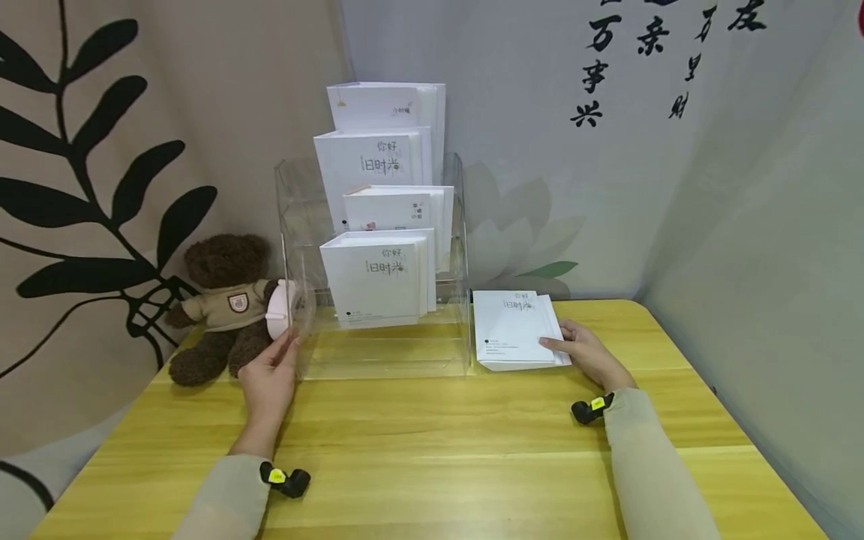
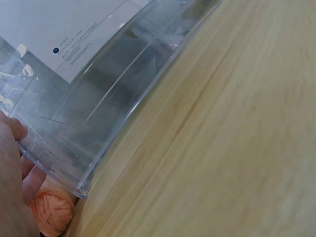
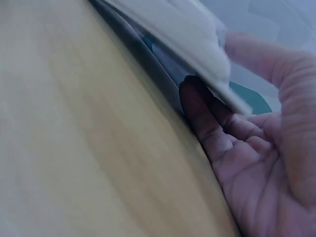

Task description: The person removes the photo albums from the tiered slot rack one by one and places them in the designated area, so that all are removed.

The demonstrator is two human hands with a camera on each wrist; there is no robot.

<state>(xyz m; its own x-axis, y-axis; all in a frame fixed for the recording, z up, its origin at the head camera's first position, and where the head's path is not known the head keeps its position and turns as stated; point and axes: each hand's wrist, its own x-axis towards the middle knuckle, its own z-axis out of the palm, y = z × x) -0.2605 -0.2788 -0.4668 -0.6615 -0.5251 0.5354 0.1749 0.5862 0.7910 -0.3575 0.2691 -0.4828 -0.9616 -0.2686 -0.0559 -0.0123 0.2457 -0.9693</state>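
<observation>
- A see-through plastic rack (image 1: 385,367) stood upright on the bench (image 1: 432,435), its left side gripped by the left hand (image 1: 270,379).
- Four rows of white books (image 1: 374,281) with dark lettering stood in the rack, one row above another, covers facing forward.
- A white pile (image 1: 516,326) of similar books was just right of the rack, lettered cover up, its right edge held off the bench between the thumb and fingers of the right hand (image 1: 590,354).
</observation>
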